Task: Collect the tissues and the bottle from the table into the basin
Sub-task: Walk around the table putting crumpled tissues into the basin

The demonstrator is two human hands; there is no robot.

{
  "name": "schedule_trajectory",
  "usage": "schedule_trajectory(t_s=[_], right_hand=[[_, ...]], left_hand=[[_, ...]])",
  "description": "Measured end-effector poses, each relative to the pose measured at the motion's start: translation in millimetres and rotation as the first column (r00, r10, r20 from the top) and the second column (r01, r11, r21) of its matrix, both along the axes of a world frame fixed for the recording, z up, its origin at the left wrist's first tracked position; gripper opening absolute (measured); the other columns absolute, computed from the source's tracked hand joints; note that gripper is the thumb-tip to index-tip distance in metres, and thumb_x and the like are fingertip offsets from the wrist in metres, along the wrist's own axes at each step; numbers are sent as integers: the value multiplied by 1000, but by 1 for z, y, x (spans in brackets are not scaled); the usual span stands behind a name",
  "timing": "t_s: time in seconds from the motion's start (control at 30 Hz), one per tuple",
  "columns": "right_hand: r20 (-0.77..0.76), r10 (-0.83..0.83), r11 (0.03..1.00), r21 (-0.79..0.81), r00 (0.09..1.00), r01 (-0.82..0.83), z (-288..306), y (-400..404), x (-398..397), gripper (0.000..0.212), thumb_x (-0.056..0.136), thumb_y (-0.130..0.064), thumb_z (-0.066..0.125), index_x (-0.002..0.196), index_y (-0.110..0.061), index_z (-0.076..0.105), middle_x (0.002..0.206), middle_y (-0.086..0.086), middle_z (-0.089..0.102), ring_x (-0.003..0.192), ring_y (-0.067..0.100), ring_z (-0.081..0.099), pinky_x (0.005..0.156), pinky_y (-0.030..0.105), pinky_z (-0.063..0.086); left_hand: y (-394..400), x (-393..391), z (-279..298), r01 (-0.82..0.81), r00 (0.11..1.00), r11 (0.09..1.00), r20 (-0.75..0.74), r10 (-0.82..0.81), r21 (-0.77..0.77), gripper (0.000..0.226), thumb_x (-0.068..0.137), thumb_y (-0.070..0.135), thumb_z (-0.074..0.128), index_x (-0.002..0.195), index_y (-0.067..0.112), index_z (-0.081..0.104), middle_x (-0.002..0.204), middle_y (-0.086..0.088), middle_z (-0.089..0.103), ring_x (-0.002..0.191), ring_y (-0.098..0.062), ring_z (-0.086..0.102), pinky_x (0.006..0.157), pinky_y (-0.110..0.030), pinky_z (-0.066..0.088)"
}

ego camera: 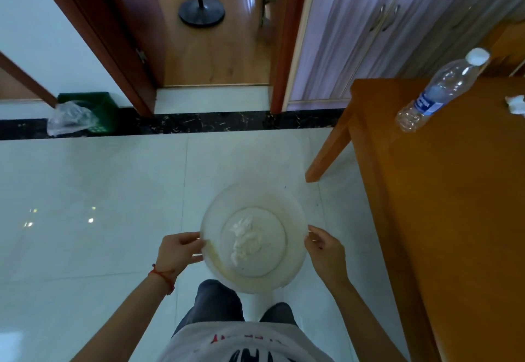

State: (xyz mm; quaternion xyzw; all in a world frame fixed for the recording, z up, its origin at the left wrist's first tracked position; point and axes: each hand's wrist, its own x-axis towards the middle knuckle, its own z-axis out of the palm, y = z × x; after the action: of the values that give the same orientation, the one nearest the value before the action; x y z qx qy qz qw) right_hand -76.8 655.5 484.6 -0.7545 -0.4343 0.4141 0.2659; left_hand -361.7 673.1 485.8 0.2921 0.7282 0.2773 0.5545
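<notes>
I hold a translucent white basin [216,214] over the floor in front of me, with a crumpled white tissue [245,236] lying in its bottom. My left hand [179,251] grips the basin's left rim and my right hand [325,251] grips its right rim. On the orange wooden table [454,191] to the right stands an empty clear plastic bottle [440,91] with a white cap and blue label. Another crumpled tissue [515,103] lies at the frame's right edge, beyond the bottle.
A green bin [93,108] with a clear plastic bag stands against the left wall. An open doorway ahead shows a black stand base [201,13] on wooden floor. Pale cabinet doors [383,26] rise behind the table. The table's leg [326,151] slants onto the white tiles.
</notes>
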Motion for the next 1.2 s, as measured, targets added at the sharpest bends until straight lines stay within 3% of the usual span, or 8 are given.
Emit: schedule_trajectory(t_s=[0.17, 0.3, 0.43, 0.57, 0.73, 0.9, 1.07, 1.2], right_hand=[[5, -55, 998, 14, 998, 54, 1, 67, -26, 31, 87, -8, 58, 118, -4, 58, 105, 13, 66, 74, -1, 54, 63, -3, 42], [29, -107, 993, 44, 994, 105, 7, 118, -47, 30, 87, -8, 58, 117, -4, 59, 107, 10, 66, 82, 10, 57, 71, 3, 42], [39, -138, 988, 72, 990, 135, 8, 164, -59, 27, 86, -6, 58, 112, -4, 62, 98, 9, 68, 74, 4, 57, 63, -8, 38], [23, -171, 983, 70, 985, 169, 6, 210, -59, 26, 86, -8, 58, 112, -6, 63, 97, 5, 68, 75, 3, 58, 63, -7, 39], [36, -214, 976, 45, 976, 212, -1, 264, -46, 25, 88, -16, 57, 112, -13, 64, 92, 2, 69, 69, 0, 60, 59, 0, 43], [44, -306, 952, 36, 951, 305, 0, 297, -31, 23, 88, -11, 56, 110, -12, 64, 85, -2, 64, 63, -1, 58, 57, -3, 40], [17, -430, 903, 11, 903, 430, 5, 310, -22, 29, 88, -13, 57, 116, -13, 61, 89, -2, 64, 72, -2, 56, 65, 4, 39], [-4, -571, 821, -3, 821, 571, 11, 307, -24, 28, 88, -13, 57, 115, -13, 61, 90, 0, 65, 73, 0, 57, 74, 17, 44]], left_hand=[[83, -24, 1, 51, 999, 999, 12, -51, 7, 24, 78, -1, 64, 101, -4, 66, 83, -10, 68, 76, -24, 64, 52, -18, 57], [152, -41, 8, 88, 995, 996, 44, -89, 26, 24, 77, -2, 64, 102, -5, 66, 81, -9, 68, 74, -21, 65, 52, -18, 57], [212, -51, 11, 110, 992, 993, 59, -112, 39, 26, 77, -1, 65, 102, -5, 66, 83, -11, 69, 75, -23, 65, 57, -21, 59], [267, -49, 9, 144, 986, 988, 75, -147, 49, 25, 77, -2, 64, 102, -4, 66, 90, -19, 69, 75, -25, 65, 56, -20, 58], [333, -34, 3, 189, 980, 982, 65, -190, 27, 25, 77, 0, 65, 101, -4, 66, 82, -12, 69, 74, -24, 65, 59, -21, 59], [391, -8, 4, 275, 960, 961, 53, -277, 27, 25, 78, -2, 63, 103, -4, 65, 81, -12, 69, 78, -28, 64, 59, -21, 58], [436, 17, 8, 399, 916, 917, 50, -399, 20, 23, 78, -3, 62, 101, -4, 66, 77, -9, 68, 73, -23, 64, 55, -19, 58], [465, 38, 8, 532, 845, 847, 67, -531, 6, 25, 79, -4, 60, 104, -6, 65, 81, -11, 68, 79, -29, 64, 55, -19, 58]])
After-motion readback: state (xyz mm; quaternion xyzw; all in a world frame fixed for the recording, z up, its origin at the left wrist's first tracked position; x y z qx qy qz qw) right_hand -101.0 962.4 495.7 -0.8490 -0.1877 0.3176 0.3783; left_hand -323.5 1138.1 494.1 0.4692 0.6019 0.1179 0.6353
